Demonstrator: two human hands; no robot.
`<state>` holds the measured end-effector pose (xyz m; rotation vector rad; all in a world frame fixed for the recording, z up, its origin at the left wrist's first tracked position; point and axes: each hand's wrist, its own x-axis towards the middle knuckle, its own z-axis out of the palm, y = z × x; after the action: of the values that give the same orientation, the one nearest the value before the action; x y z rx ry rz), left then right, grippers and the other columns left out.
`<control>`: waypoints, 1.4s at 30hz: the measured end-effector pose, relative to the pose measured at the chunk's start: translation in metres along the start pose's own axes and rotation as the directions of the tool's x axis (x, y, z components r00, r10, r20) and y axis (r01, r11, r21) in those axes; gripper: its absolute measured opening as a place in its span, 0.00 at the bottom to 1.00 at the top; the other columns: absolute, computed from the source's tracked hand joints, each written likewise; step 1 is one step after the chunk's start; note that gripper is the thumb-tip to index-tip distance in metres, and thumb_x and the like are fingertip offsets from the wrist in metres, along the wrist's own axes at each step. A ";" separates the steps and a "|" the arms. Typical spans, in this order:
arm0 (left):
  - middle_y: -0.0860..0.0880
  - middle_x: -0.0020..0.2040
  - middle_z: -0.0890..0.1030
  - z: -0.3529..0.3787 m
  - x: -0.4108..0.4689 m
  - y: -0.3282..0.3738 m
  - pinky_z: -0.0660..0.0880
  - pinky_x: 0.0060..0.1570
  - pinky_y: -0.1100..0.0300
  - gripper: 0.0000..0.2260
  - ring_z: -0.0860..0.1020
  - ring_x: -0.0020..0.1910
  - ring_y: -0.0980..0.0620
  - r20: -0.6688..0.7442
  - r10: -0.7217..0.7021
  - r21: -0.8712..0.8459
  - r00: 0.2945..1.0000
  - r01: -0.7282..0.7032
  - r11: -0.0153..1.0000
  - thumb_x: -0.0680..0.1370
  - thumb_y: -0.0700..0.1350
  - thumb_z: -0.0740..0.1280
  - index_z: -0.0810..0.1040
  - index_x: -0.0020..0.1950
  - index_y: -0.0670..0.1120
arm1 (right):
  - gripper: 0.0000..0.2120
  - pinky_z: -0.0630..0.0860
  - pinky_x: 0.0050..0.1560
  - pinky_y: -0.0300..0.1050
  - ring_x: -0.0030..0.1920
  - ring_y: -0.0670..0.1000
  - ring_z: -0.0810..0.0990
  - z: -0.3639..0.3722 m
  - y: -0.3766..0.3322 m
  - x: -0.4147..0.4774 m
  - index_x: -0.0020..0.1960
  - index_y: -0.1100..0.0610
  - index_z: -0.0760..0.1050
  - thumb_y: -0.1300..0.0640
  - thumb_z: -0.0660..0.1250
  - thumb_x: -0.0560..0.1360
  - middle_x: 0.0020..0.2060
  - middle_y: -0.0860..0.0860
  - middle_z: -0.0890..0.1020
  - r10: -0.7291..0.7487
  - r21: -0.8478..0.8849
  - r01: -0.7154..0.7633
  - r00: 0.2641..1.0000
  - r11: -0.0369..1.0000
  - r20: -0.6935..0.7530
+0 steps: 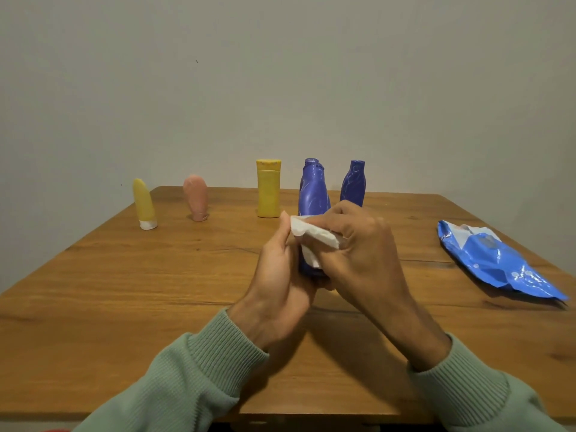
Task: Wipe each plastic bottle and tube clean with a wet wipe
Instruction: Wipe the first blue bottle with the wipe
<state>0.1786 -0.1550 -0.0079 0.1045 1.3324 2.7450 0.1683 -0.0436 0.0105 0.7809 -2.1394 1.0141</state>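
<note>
A dark blue plastic bottle [313, 191] is held upright above the table's middle, its lower part gripped by my left hand [280, 275]. My right hand [361, 247] presses a white wet wipe [314, 236] against the bottle's side. Behind stand a second blue bottle [353, 183] and a yellow bottle [268, 190]. A pink tube [195, 198] and a yellow tube with a white cap [144, 204] stand cap-down at the far left.
A crumpled blue wet-wipe pack [495, 260] lies at the right of the wooden table [124, 291]. A plain wall rises right behind the table's far edge.
</note>
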 end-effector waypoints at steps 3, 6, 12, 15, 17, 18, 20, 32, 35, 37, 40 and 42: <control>0.42 0.45 0.83 -0.003 0.001 0.000 0.79 0.49 0.54 0.29 0.82 0.46 0.48 0.040 -0.012 0.014 0.999 0.012 1.000 0.81 0.63 0.51 0.77 0.58 0.40 | 0.12 0.76 0.46 0.55 0.43 0.45 0.77 -0.005 -0.003 0.000 0.52 0.46 0.80 0.53 0.73 0.69 0.42 0.42 0.79 0.008 0.005 -0.009 0.988 1.000 0.152; 0.41 0.47 0.82 -0.003 0.003 -0.002 0.74 0.52 0.52 0.29 0.79 0.48 0.45 0.045 -0.004 0.092 0.999 -0.001 0.996 0.80 0.63 0.51 0.79 0.57 0.41 | 0.12 0.77 0.46 0.52 0.42 0.44 0.77 -0.011 0.000 0.001 0.53 0.46 0.80 0.55 0.72 0.69 0.42 0.42 0.79 -0.017 0.010 0.015 0.987 1.000 0.157; 0.43 0.46 0.81 0.000 0.002 -0.011 0.70 0.36 0.57 0.26 0.75 0.37 0.49 0.096 -0.018 0.131 0.995 0.006 0.991 0.81 0.63 0.50 0.81 0.59 0.51 | 0.09 0.74 0.40 0.34 0.42 0.42 0.76 -0.015 0.004 0.005 0.53 0.51 0.80 0.55 0.69 0.73 0.42 0.44 0.78 0.042 0.028 -0.041 0.998 0.999 -0.047; 0.43 0.43 0.81 -0.004 0.005 -0.007 0.70 0.34 0.56 0.27 0.76 0.35 0.50 0.088 0.020 0.182 0.996 -0.035 0.983 0.81 0.63 0.49 0.78 0.61 0.46 | 0.11 0.73 0.40 0.31 0.43 0.42 0.76 -0.021 0.000 0.004 0.55 0.50 0.80 0.57 0.70 0.72 0.43 0.43 0.77 0.050 0.050 -0.059 0.984 0.997 0.168; 0.43 0.41 0.81 -0.003 0.005 -0.008 0.68 0.32 0.55 0.26 0.76 0.32 0.51 0.073 0.043 0.219 0.996 -0.058 0.974 0.82 0.62 0.49 0.79 0.56 0.46 | 0.14 0.72 0.40 0.30 0.44 0.41 0.75 -0.022 -0.001 0.003 0.57 0.50 0.79 0.57 0.70 0.72 0.44 0.42 0.76 0.035 -0.011 -0.034 0.980 0.999 0.196; 0.43 0.40 0.81 -0.001 0.004 -0.010 0.68 0.32 0.55 0.26 0.76 0.31 0.50 0.060 0.038 0.244 0.997 -0.052 0.968 0.82 0.62 0.49 0.80 0.55 0.47 | 0.14 0.71 0.40 0.30 0.43 0.41 0.75 -0.022 0.000 0.004 0.57 0.50 0.79 0.57 0.70 0.72 0.43 0.43 0.76 0.024 -0.037 -0.019 0.988 0.999 0.152; 0.42 0.41 0.82 0.000 0.006 -0.013 0.70 0.31 0.56 0.28 0.77 0.32 0.49 0.022 -0.006 0.304 1.000 -0.001 0.953 0.79 0.66 0.50 0.79 0.57 0.48 | 0.14 0.69 0.40 0.30 0.42 0.40 0.73 -0.020 0.001 0.007 0.56 0.50 0.79 0.59 0.68 0.72 0.43 0.43 0.74 0.021 -0.105 -0.015 0.998 0.994 0.056; 0.40 0.52 0.83 0.000 0.005 -0.005 0.73 0.42 0.54 0.33 0.80 0.43 0.47 0.001 -0.115 0.070 0.993 0.114 0.991 0.75 0.69 0.51 0.76 0.65 0.47 | 0.13 0.73 0.40 0.31 0.43 0.41 0.78 -0.024 0.005 0.007 0.53 0.52 0.81 0.62 0.73 0.69 0.43 0.45 0.80 0.128 0.102 -0.135 0.990 0.986 0.064; 0.40 0.57 0.82 0.000 0.007 0.000 0.79 0.51 0.50 0.35 0.82 0.51 0.44 0.016 -0.121 -0.017 0.992 0.122 0.992 0.75 0.69 0.51 0.74 0.67 0.44 | 0.13 0.73 0.40 0.30 0.43 0.40 0.78 -0.029 0.005 0.008 0.52 0.53 0.82 0.62 0.74 0.68 0.42 0.43 0.80 0.098 0.126 -0.118 0.983 0.985 0.154; 0.37 0.59 0.81 0.000 0.006 0.003 0.77 0.58 0.48 0.37 0.82 0.56 0.42 0.039 -0.133 -0.072 0.990 0.136 0.988 0.75 0.69 0.53 0.74 0.67 0.40 | 0.14 0.72 0.39 0.30 0.43 0.40 0.77 -0.030 0.004 0.007 0.52 0.52 0.82 0.62 0.74 0.68 0.42 0.42 0.80 0.053 0.112 -0.085 0.963 0.990 0.265; 0.40 0.56 0.83 0.000 0.008 -0.001 0.78 0.54 0.47 0.35 0.82 0.49 0.44 0.036 -0.121 -0.032 0.992 0.122 0.992 0.75 0.69 0.52 0.76 0.65 0.43 | 0.11 0.71 0.37 0.29 0.40 0.41 0.78 -0.027 0.009 0.008 0.50 0.53 0.83 0.61 0.74 0.69 0.41 0.44 0.80 0.103 0.138 -0.123 0.985 0.983 0.140; 0.42 0.52 0.83 0.000 0.010 -0.003 0.77 0.41 0.52 0.34 0.81 0.43 0.46 0.017 -0.096 0.002 0.995 0.096 0.995 0.75 0.69 0.51 0.76 0.65 0.45 | 0.10 0.72 0.37 0.30 0.40 0.42 0.78 -0.026 0.010 0.008 0.49 0.52 0.83 0.61 0.74 0.70 0.41 0.44 0.81 0.143 0.157 -0.151 0.988 0.976 0.065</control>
<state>0.1687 -0.1523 -0.0101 0.0619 1.2995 2.6585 0.1637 -0.0189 0.0258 0.7409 -2.2070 1.2706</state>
